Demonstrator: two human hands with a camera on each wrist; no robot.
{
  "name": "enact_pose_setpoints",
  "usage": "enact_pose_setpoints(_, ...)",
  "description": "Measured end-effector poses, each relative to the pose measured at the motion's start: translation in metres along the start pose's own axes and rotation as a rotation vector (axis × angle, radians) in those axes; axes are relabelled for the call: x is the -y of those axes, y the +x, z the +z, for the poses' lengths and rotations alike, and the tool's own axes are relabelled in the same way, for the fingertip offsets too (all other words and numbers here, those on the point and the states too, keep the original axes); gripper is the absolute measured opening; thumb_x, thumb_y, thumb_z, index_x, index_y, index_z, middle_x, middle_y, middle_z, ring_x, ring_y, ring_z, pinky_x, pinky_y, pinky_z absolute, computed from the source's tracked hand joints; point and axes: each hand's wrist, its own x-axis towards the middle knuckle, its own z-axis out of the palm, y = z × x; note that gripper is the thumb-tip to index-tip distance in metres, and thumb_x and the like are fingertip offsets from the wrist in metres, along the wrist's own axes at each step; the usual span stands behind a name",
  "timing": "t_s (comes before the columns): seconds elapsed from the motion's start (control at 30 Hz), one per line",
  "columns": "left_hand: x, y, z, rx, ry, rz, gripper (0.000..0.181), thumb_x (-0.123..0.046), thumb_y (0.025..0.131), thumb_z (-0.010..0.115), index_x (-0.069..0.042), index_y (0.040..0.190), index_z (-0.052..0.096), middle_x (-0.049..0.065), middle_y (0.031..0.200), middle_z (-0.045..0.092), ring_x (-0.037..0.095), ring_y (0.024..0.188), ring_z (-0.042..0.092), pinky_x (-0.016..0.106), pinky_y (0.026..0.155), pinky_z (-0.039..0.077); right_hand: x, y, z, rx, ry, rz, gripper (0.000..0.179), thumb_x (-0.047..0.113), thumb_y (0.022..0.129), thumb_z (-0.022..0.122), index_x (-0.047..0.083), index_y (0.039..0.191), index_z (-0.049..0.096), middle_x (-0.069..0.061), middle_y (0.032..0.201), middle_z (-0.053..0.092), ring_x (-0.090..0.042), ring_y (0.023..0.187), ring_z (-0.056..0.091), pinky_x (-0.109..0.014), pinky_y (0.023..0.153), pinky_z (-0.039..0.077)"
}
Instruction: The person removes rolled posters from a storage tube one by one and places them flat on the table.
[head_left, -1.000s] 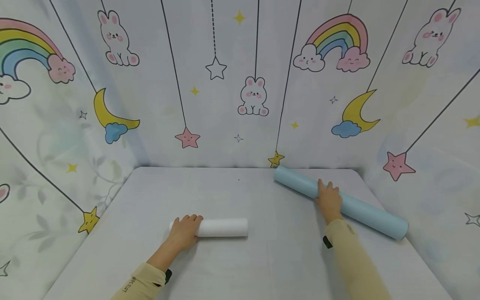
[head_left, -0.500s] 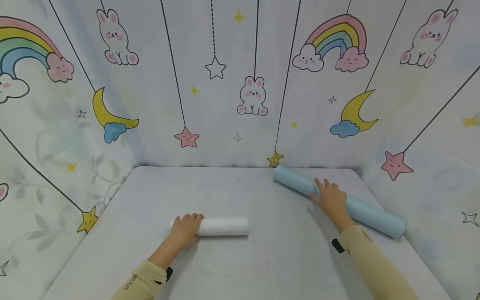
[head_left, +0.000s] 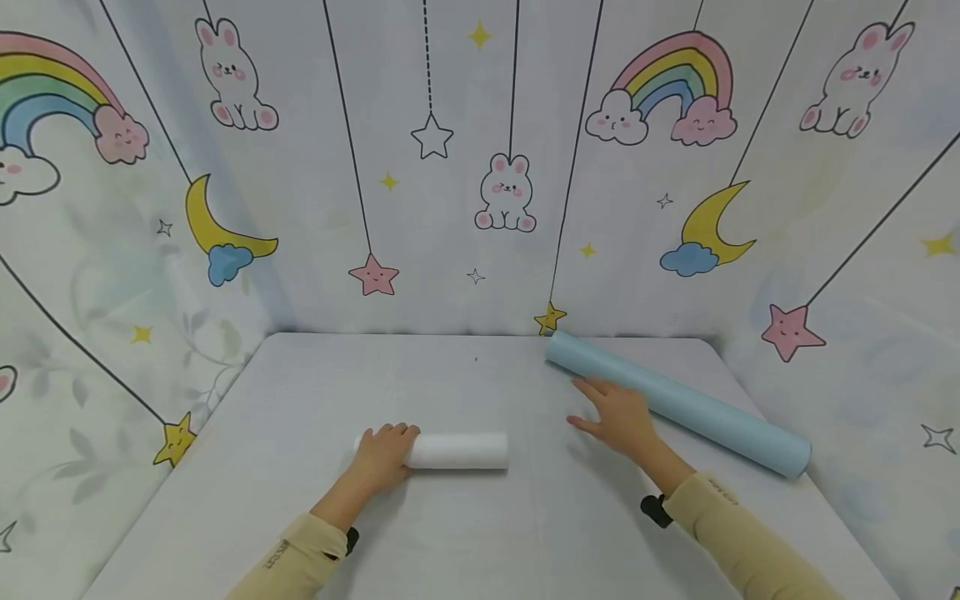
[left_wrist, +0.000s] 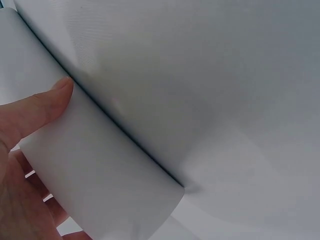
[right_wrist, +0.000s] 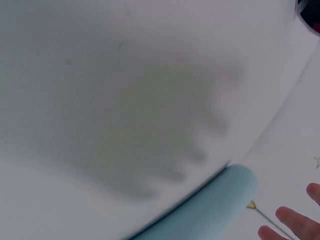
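Note:
A white roll [head_left: 461,452] lies crosswise on the table in the head view. My left hand [head_left: 382,458] grips its left end; in the left wrist view the thumb lies along one side of the white roll [left_wrist: 110,165] and the fingers curl round the other. My right hand [head_left: 622,417] hovers with fingers spread, just in front of a longer light blue roll [head_left: 720,412], holding nothing. That blue roll slants from the back edge to the right edge of the table. In the right wrist view, fingertips [right_wrist: 297,222] show apart from the blue roll [right_wrist: 210,210].
The table [head_left: 360,375] is covered in white and has rounded back corners. Behind it and at both sides hangs a pale curtain [head_left: 435,208] printed with rabbits, stars, moons and rainbows. A dark band with a rounded piece [head_left: 656,510] sits at the right wrist.
My right hand has let go of the blue roll and moved left, toward the middle. The left hand and the white roll have shifted slightly right. The blue roll stays in place.

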Motion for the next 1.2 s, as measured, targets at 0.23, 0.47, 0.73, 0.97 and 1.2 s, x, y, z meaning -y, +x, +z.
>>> enact_pose_setpoints(0.23, -0.009, 0.007, 0.0, -0.004, 0.009, 0.025, 0.052, -0.022, 0.064, 0.073, -0.008, 0.109, 0.05, 0.007, 0.102, 0.054, 0.027, 0.092, 0.05, 0.051, 0.072, 0.037, 0.033, 0.006, -0.001, 0.055, 0.056, -0.058, 0.064, 0.058, 0.071, 0.053, 0.021, 0.123, 0.047, -0.008, 0.116, 0.052, -0.025, 0.101, 0.051, -0.043, 0.078, 0.042)
enact_pose_setpoints(0.47, -0.019, 0.017, 0.004, 0.017, 0.03, 0.04, 0.051, -0.024, 0.066, 0.072, -0.009, 0.109, 0.049, 0.006, 0.101, 0.054, 0.026, 0.091, 0.05, 0.048, 0.07, 0.038, 0.06, 0.008, 0.0, 0.127, 0.096, -0.125, 0.064, 0.062, 0.072, 0.048, 0.025, 0.124, 0.044, -0.004, 0.119, 0.05, -0.022, 0.104, 0.049, -0.043, 0.08, 0.04)
enact_pose_setpoints(0.73, -0.034, 0.029, 0.006, 0.037, 0.066, 0.06, 0.051, -0.025, 0.067, 0.071, -0.011, 0.111, 0.048, 0.004, 0.104, 0.053, 0.023, 0.093, 0.049, 0.045, 0.07, 0.039, 0.081, 0.009, 0.004, 0.239, 0.153, -0.182, 0.065, 0.059, 0.071, 0.052, 0.026, 0.126, 0.042, -0.002, 0.123, 0.046, -0.021, 0.109, 0.045, -0.043, 0.084, 0.036)
enact_pose_setpoints(0.97, -0.046, 0.037, 0.004, 0.056, 0.077, 0.062, 0.053, -0.027, 0.068, 0.07, -0.012, 0.113, 0.048, 0.004, 0.107, 0.053, 0.023, 0.096, 0.049, 0.044, 0.071, 0.039, 0.092, 0.011, 0.01, 0.264, 0.174, -0.217, 0.063, 0.054, 0.07, 0.058, 0.024, 0.124, 0.043, -0.004, 0.121, 0.047, -0.023, 0.106, 0.046, -0.043, 0.083, 0.037)
enact_pose_setpoints(1.2, -0.056, 0.045, 0.007, 0.07, 0.095, 0.063, 0.053, -0.029, 0.067, 0.07, -0.013, 0.113, 0.048, 0.003, 0.106, 0.053, 0.021, 0.095, 0.05, 0.043, 0.071, 0.04, 0.098, 0.012, 0.016, 0.273, 0.161, -0.213, 0.063, 0.053, 0.07, 0.058, 0.025, 0.124, 0.044, -0.003, 0.12, 0.049, -0.022, 0.104, 0.049, -0.042, 0.082, 0.039)
